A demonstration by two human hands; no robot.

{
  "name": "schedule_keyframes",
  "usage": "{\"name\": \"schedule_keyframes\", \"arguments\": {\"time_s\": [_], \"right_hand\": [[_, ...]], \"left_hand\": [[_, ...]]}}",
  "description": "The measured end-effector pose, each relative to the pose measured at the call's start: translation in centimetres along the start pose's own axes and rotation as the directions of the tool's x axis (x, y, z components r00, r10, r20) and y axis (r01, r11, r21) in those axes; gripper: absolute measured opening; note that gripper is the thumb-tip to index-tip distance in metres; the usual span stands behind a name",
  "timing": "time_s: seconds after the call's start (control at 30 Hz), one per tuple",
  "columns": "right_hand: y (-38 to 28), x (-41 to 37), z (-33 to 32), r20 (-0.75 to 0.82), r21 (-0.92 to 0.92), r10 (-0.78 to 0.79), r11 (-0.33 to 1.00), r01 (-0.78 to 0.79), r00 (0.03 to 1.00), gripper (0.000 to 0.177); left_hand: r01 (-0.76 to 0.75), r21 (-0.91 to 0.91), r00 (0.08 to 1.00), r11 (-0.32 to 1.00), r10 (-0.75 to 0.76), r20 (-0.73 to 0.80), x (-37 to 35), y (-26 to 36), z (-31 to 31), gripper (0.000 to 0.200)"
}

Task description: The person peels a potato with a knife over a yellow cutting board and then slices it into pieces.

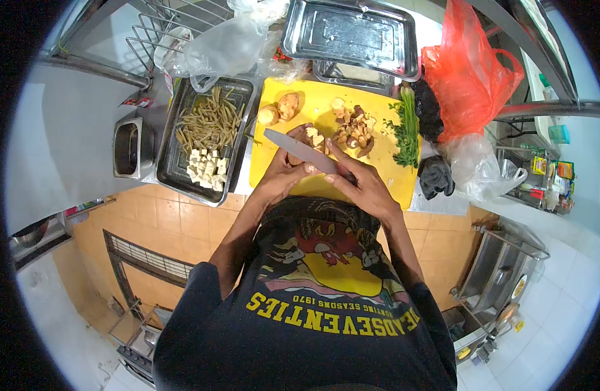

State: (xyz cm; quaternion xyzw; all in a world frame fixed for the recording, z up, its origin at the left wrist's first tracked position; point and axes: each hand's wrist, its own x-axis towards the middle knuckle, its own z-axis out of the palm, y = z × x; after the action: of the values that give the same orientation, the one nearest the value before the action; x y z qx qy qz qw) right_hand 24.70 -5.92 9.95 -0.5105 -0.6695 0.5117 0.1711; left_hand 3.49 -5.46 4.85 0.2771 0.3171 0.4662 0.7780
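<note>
At the far left a small steel tub (130,148) stands just beside a long metal tray (167,171), which holds a heap of thin green strips (212,120) at its far end and pale white cubes (206,166) nearer to me. Right of the tray lies the yellow cutting board (318,98), with two tan, knobbly lumps (278,109) near its far left corner. My left hand (282,177) rests on the board's near edge, its fingers curled round a brown piece (299,138), which sits on the board just under the blade. The knife (299,148) slants across both hands with its tip out to the left, and my right hand (366,189) is closed tight round its handle, which is hidden in my grip. Just beyond my right hand is a pile of chopped brown and pale bits (352,130), then a bunch of leafy greens (407,133) along the board's right edge. Past that sits a red plastic bag (468,72), with a dark cloth (435,176) and a clear bag (486,171) near it
</note>
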Motion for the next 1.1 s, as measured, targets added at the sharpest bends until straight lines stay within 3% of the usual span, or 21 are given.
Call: {"name": "schedule_keyframes", "arguments": {"time_s": [0.1,0.17,0.3,0.47,0.53,0.67,0.73,0.8,0.87,0.93,0.97,1.03,1.1], "right_hand": [[0.2,0.0,0.2,-0.001,0.006,-0.025,1.000,0.025,1.000,0.064],[1.0,0.3,0.9,-0.086,0.032,-0.141,0.989,0.144,0.986,0.062],[-0.3,0.6,2.0,-0.216,0.054,-0.144,0.986,0.159,0.966,0.059],[-1.2,0.3,1.1,-0.151,0.085,-0.085,0.991,0.099,0.985,0.058],[-1.3,0.1,0.6,-0.116,0.086,-0.045,0.995,0.055,0.992,0.058],[-0.6,0.6,0.8,-0.110,0.026,-0.078,0.996,0.081,0.991,0.057],[-0.4,0.7,1.4,-0.111,0.019,-0.080,0.996,0.083,0.991,0.057],[0.0,0.9,2.3,-0.184,0.119,-0.094,0.986,0.117,0.978,0.056],[-0.1,0.8,1.9,-0.149,0.119,-0.075,0.989,0.093,0.986,0.056],[-0.1,0.5,1.7,-0.108,0.125,-0.050,0.990,0.064,0.993,0.057],[0.1,0.4,1.4,-0.081,0.140,-0.009,0.990,0.021,0.997,0.060],[0.2,0.2,0.7,-0.031,0.108,0.034,0.994,-0.031,0.999,0.064],[0.3,0.3,0.7,-0.033,0.097,0.040,0.995,-0.037,0.999,0.063]], "left_hand": [[0.028,-0.016,0.999,0.999,-0.029,-0.017,-0.3,-0.1,0.1,0.081],[0.028,-0.043,0.998,0.999,-0.031,-0.054,-0.3,-0.5,0.3,0.080],[-0.099,-0.092,0.983,0.991,0.083,-0.163,0.2,-1.1,1.4,0.074],[-0.151,-0.077,0.976,0.986,0.136,-0.173,0.0,-1.0,0.4,0.071],[0.024,-0.012,0.997,1.000,-0.025,-0.073,-0.4,0.3,0.6,0.070],[0.024,-0.096,0.984,0.995,-0.041,-0.173,-0.1,-0.6,1.0,0.068],[-0.080,-0.065,0.977,0.995,0.065,-0.201,0.2,-0.5,1.4,0.067],[-0.105,-0.057,0.976,0.993,0.092,-0.197,0.3,-1.0,0.9,0.066],[-0.136,-0.050,0.973,0.989,0.124,-0.193,0.6,-1.2,0.4,0.065],[-0.055,0.041,0.995,0.998,0.058,-0.077,0.3,-0.8,-0.2,0.064],[-0.053,0.041,0.996,0.998,0.056,-0.075,0.2,-0.6,-0.3,0.064],[0.056,0.238,0.996,0.970,-0.038,-0.078,0.2,0.4,0.1,0.064],[0.065,0.195,0.996,0.979,-0.052,-0.068,0.2,0.7,0.3,0.066]]}}
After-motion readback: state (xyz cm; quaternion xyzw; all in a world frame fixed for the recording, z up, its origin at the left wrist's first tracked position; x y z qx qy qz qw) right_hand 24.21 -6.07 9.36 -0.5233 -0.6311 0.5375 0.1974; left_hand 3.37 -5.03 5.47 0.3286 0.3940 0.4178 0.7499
